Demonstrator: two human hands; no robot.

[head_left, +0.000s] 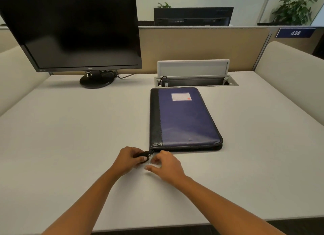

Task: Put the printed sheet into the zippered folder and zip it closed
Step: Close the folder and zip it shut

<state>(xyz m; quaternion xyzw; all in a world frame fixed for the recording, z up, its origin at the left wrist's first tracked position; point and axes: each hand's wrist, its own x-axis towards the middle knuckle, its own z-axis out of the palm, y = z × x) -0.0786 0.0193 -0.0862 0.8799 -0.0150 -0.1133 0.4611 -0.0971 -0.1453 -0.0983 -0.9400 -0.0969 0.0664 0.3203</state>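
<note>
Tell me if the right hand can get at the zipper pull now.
Probably yes. The right hand sits right beside the pull at the near left corner of the folder, nothing between; the left hand grips the zipper end from the other side.

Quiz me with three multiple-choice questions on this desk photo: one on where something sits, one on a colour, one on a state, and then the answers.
1. Where is the monitor relative to the folder?
A. Farther back, to its left
B. On top of it
C. Nearer, to its right

2. The folder's large cover panel is:
A. red
B. blue
C. green

3. The folder is:
A. lying shut
B. spread open
C. standing upright

Answers:
1 A, it stands at the desk's back left.
2 B, blue beside a black spine.
3 A, cover flat, left hand gripping the zipper end, right hand beside it.
</note>
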